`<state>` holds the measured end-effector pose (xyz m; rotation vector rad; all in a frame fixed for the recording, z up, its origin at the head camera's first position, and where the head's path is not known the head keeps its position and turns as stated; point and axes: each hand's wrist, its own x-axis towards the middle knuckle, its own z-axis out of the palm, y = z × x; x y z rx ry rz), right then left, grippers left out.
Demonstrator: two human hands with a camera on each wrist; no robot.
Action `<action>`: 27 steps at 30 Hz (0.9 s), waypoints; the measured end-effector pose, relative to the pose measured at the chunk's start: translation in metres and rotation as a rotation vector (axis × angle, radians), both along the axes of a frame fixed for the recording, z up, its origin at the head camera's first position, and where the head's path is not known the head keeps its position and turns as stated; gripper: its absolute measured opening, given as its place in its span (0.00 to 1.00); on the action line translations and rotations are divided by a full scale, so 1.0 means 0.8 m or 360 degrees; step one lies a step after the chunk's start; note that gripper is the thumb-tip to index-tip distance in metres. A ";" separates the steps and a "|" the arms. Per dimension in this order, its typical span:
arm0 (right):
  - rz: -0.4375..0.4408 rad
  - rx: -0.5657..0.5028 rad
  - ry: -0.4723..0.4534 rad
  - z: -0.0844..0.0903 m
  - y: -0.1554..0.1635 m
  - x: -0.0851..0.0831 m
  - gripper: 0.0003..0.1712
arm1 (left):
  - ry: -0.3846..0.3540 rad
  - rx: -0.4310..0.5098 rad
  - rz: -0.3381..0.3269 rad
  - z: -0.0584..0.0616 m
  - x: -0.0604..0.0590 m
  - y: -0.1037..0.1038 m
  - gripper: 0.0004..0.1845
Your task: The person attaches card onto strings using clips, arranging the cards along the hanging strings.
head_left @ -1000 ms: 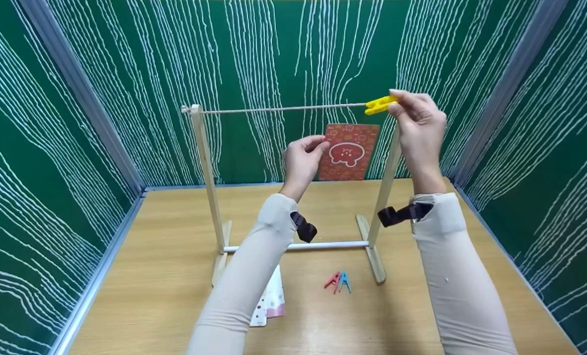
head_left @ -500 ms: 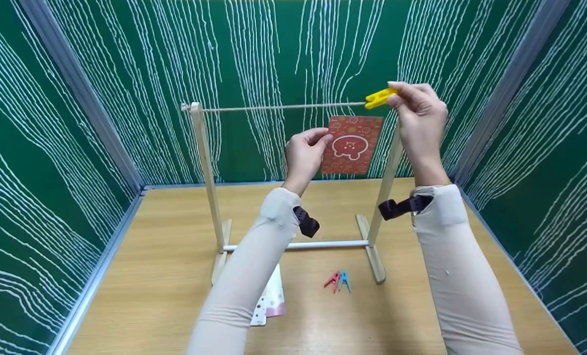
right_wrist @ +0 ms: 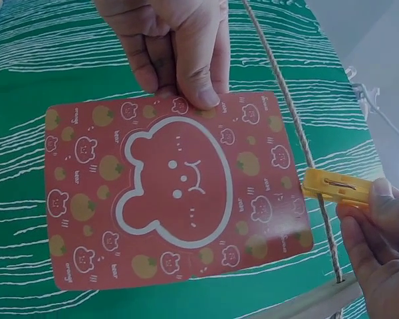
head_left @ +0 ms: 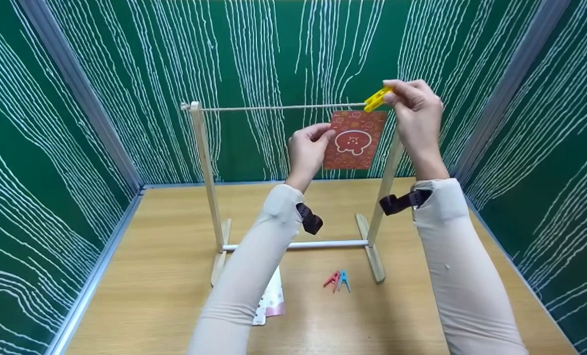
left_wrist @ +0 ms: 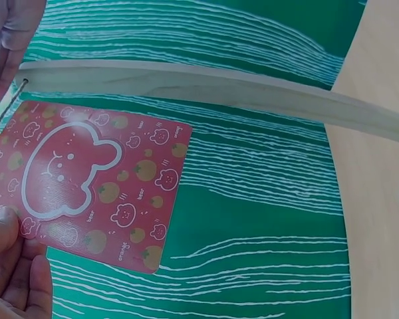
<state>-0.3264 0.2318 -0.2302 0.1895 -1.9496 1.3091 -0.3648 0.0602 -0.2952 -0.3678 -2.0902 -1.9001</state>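
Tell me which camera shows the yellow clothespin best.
The right wrist view: the yellow clothespin is close and sharp, sitting on the string beside the red bear card, pinched by the right hand. The head view shows it small but whole at the string's right end. The left wrist view catches only a sliver at the frame's left edge.

A wooden table (head_left: 175, 296) carries a drying rack (head_left: 209, 197), two small clothespins (head_left: 338, 281) (red, blue) and cards (head_left: 271, 303).

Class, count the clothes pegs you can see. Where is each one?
3. A yellow peg pinched in the right hand at the string; a red peg and blue peg on the table.
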 end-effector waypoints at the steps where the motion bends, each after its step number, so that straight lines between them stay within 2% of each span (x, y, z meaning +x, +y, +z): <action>1: -0.0003 0.0013 -0.0011 0.000 0.001 -0.001 0.14 | 0.0000 0.0003 0.0001 0.000 0.000 0.000 0.12; 11: -0.0006 0.0087 -0.0099 -0.002 0.002 -0.004 0.14 | 0.0047 -0.0029 0.0040 -0.001 0.000 0.001 0.11; 27: -0.0026 0.0259 -0.0120 -0.006 0.000 0.001 0.15 | 0.0020 -0.0009 0.0028 -0.006 0.002 0.005 0.11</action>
